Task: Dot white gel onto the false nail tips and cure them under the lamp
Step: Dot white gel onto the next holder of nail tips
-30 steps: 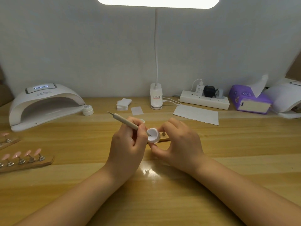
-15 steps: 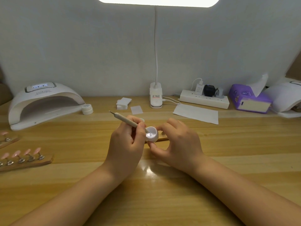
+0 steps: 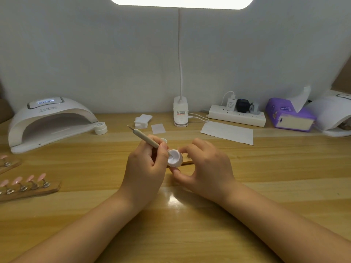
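Observation:
My left hand (image 3: 146, 168) grips a slim beige dotting tool (image 3: 146, 139), its tip dipped into a small white gel pot (image 3: 174, 159). My right hand (image 3: 207, 168) pinches that pot between thumb and fingers and tilts its mouth toward the tool, just above the table. A wooden strip (image 3: 187, 161) with a nail stand on it pokes out behind the pot, mostly hidden by my right hand. At the left lies a wooden holder (image 3: 28, 192) with several pink false nail tips (image 3: 29, 178). The white curing lamp (image 3: 49, 120) stands at the back left.
A second nail holder (image 3: 8, 165) lies at the far left edge. A white jar (image 3: 100, 128) sits by the lamp. White pads (image 3: 143, 120), a desk lamp base (image 3: 180, 114), a paper sheet (image 3: 228, 132), power strip (image 3: 237, 115) and purple tissue pack (image 3: 288, 114) line the back.
The pot has tipped more toward the tool and the tool tip has gone deeper into it. Both hands shifted slightly left and up.

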A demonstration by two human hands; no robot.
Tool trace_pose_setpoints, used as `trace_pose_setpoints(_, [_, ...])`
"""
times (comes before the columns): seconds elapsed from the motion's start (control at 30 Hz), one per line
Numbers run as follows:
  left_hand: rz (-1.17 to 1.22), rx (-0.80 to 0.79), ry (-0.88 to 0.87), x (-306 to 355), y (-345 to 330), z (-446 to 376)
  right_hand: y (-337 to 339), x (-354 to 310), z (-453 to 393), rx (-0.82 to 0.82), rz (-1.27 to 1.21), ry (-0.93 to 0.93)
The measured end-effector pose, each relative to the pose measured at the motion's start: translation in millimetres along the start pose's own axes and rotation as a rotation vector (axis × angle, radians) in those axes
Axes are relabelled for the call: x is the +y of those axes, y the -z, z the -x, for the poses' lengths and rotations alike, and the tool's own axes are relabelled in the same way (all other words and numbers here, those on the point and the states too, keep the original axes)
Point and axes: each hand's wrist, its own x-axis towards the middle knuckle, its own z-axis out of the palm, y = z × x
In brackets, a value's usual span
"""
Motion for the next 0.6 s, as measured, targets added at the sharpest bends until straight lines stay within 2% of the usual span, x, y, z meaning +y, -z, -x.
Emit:
trace_pose_setpoints(0.3, [0.038, 0.035, 0.037, -1, 0, -1, 0, 1, -1, -0.028, 0.008, -0.005])
trace_pose_setpoints(0.43, [0.248, 0.088, 0.143, 0, 1, -6, 1, 1, 0, -0.032, 0.005, -0.026])
trace_pose_setpoints(0.6, [0.401, 0.144, 0.332, -2, 2, -11, 2, 1, -1, -0.059, -0.012, -0.075])
